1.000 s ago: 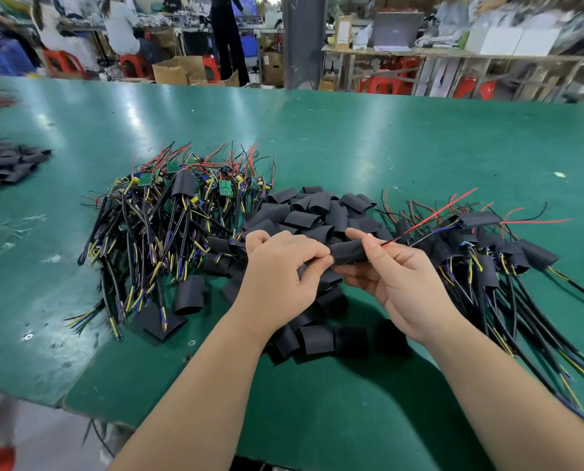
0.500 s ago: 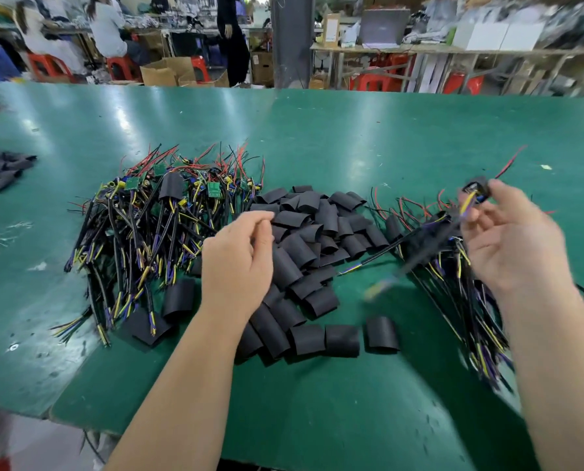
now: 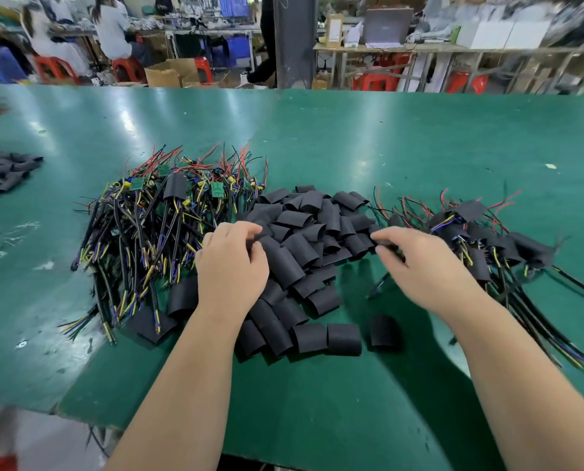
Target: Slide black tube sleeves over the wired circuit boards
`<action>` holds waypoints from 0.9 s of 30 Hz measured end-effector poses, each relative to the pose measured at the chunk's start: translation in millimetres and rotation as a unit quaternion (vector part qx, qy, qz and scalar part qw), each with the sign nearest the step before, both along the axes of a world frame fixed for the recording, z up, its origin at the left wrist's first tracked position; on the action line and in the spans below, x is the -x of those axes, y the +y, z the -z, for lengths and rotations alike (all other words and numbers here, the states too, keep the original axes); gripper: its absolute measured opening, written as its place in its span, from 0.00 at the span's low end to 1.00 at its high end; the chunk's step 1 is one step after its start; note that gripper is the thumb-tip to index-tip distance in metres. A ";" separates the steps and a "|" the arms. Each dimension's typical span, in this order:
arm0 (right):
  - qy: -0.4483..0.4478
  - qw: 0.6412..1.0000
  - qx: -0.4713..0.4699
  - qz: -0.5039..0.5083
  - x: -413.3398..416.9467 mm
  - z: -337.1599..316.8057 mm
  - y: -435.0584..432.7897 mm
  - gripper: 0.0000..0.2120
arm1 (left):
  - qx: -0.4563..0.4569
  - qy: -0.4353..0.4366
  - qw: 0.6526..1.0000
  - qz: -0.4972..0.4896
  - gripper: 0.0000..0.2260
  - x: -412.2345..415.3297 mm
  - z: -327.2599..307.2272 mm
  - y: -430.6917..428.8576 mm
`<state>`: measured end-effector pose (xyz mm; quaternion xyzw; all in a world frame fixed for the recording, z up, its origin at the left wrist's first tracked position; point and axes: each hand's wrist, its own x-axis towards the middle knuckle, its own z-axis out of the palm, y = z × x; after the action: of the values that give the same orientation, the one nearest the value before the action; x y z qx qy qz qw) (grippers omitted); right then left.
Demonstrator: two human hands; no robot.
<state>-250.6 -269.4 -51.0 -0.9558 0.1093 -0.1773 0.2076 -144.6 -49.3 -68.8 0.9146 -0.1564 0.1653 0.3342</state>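
Three heaps lie side by side on the tabletop (image 3: 352, 137), probably so the work runs left to right. The bare boards (image 3: 154, 226) with their wires are at nine o'clock, the empty sleeves (image 3: 304, 232) are in the middle, and the sleeved boards (image 3: 481, 239) are at three o'clock.

Both hands are at the middle heap, most likely to pick the next sleeve. The left hand (image 3: 231, 266) rests on the heap's nine o'clock edge, fingers loosely bent and apart, with no grip showing. The right hand (image 3: 423, 266) reaches in from three o'clock. Its forefinger and thumb are a little apart at a dark piece, but blur hides whether they pinch it.

No tray or bin holds the stock. The middle sleeves lie flattened and empty, while those at three o'clock each hold a board with wires trailing out. More sleeves (image 3: 1, 171) lie well apart at ten o'clock.
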 end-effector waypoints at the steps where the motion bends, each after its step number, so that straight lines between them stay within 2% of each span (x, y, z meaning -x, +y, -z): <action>1: 0.014 1.000 -0.012 0.014 1.6 -0.4 0.2 0.09 | -0.003 -0.002 1.000 -0.008 0.12 -0.3 0.7 0.4; 5: 0.033 0.994 0.020 0.101 8.0 -8.6 -7.7 0.10 | -0.020 -0.018 0.997 -0.068 0.12 -4.1 3.8 2.5; 8: 0.120 0.980 0.053 0.151 9.3 -10.8 -11.8 0.19 | -0.017 -0.019 0.993 -0.116 0.12 -8.3 5.4 5.1; 11: 0.180 0.960 0.057 0.205 12.0 -11.3 -17.5 0.20 | -0.011 -0.018 0.991 -0.134 0.12 -9.1 6.4 6.7; 14: 0.116 0.959 0.038 0.255 12.6 -14.7 -20.6 0.17 | -0.012 -0.018 0.987 -0.158 0.14 -8.8 4.3 8.0; 18: -0.016 0.976 0.057 0.211 9.3 -14.1 -15.9 0.06 | -0.013 -0.003 0.982 -0.190 0.18 -10.5 2.0 15.1; 22: 0.052 0.969 0.108 0.217 10.1 -5.7 -23.9 0.13 | -0.022 0.050 0.978 -0.201 0.21 -13.9 4.3 21.1; 27: 0.032 0.959 0.079 0.270 11.5 -8.6 -28.9 0.06 | -0.037 0.105 0.969 -0.219 0.22 -18.7 6.8 22.3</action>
<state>-262.0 -298.3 -42.5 -0.9091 0.3558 -0.2042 0.0725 -125.9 -27.1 -75.6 0.9506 0.0782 0.1314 0.2703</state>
